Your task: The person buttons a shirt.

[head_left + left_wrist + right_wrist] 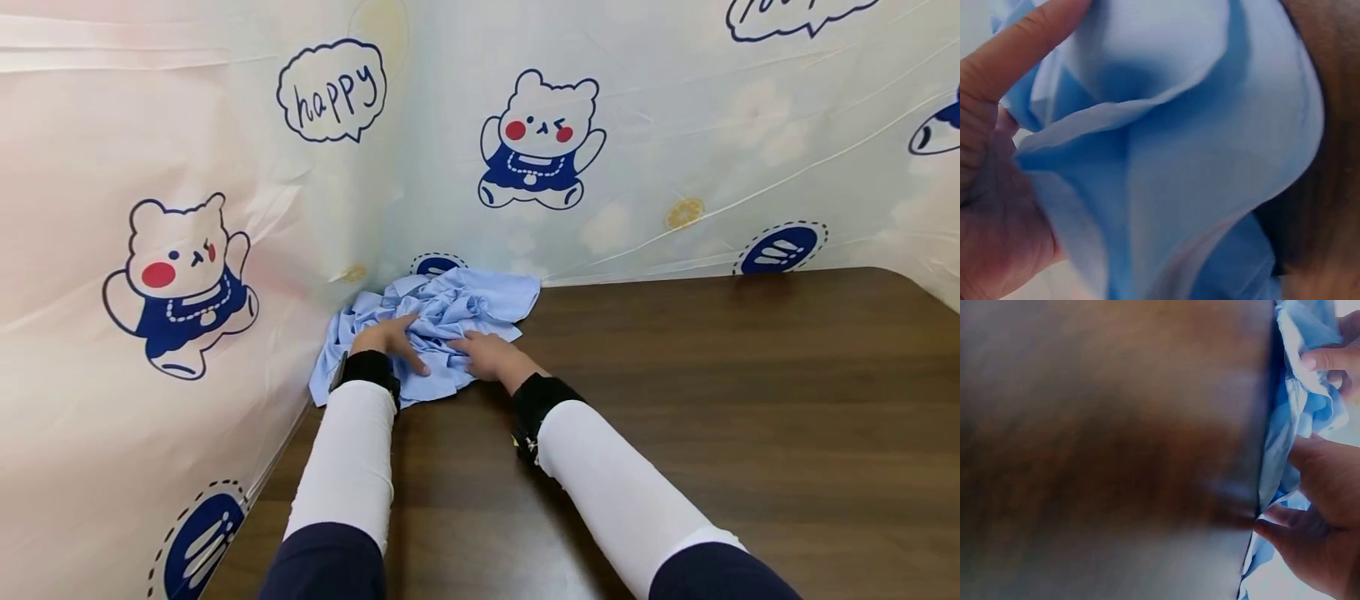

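Both hands (384, 338) (491, 357) touching crumpled lt-blue cloth (446, 315) on brn tbl (712, 417).

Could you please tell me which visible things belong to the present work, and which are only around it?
In the work:
- light blue cloth, crumpled
- left hand, touching it
- right hand, also touching it

Only around:
- brown table
- bear-patterned sheet behind

Sheeting (431, 192) walls the cloth (491, 296) left and behind; tabletop (712, 400) gives room rightward.
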Demonstrator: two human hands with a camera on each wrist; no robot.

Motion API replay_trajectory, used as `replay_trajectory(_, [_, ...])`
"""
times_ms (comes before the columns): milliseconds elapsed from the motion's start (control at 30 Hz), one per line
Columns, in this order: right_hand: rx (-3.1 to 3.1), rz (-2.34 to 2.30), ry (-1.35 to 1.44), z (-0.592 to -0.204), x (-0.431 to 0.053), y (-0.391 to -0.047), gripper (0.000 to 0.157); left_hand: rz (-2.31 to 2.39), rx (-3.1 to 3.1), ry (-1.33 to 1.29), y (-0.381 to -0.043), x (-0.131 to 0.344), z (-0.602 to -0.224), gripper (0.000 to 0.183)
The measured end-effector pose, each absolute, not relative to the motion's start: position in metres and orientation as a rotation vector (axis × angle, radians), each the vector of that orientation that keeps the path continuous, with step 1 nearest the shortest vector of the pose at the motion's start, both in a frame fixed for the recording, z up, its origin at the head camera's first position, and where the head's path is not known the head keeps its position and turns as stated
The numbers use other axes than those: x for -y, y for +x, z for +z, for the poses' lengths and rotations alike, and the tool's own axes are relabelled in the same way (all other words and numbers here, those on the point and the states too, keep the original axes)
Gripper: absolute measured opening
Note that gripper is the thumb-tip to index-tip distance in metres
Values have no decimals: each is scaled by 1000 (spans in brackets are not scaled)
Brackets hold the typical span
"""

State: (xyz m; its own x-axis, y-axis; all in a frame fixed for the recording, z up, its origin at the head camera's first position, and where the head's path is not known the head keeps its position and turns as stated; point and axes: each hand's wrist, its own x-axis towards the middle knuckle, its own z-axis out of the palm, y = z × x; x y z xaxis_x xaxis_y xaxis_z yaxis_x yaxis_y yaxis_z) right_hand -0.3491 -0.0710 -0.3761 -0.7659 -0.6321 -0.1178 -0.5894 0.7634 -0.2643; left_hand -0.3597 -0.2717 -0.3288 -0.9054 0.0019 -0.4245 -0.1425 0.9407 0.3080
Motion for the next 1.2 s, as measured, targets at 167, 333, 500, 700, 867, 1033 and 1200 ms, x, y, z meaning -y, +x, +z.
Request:
replay_trajectory(167, [-2757, -112, -995, -380, 69, -348, 46, 341, -2705, -39, -357, 265, -340, 114])
replay_trajectory(333, [-2737, -31, -1006, -378, 62, -347, 48, 296, -2736, 10, -352, 260, -342, 114])
replay_trajectory(500, [-2708, 12, -1031, -374, 57, -346, 49, 258, -2755, 80, -349, 259, -340, 114])
replay_trajectory(700, [-2688, 62, -1057, -369, 52, -344, 50, 265, -2736, 116, -343, 255, -337, 114])
replay_trajectory(867, [-2656, 89, -1078, -364, 44, -338, 49, 229, -2732, 151, -339, 248, -340, 112])
replay_trajectory(1033, [-2647, 132, -1085, -359, 28, -329, 49, 172, -2727, 206, -337, 237, -343, 112])
replay_trajectory(1200, [-2644, 131, -1126, -357, 12, -320, 50, 146, -2714, 225, -333, 225, -345, 111])
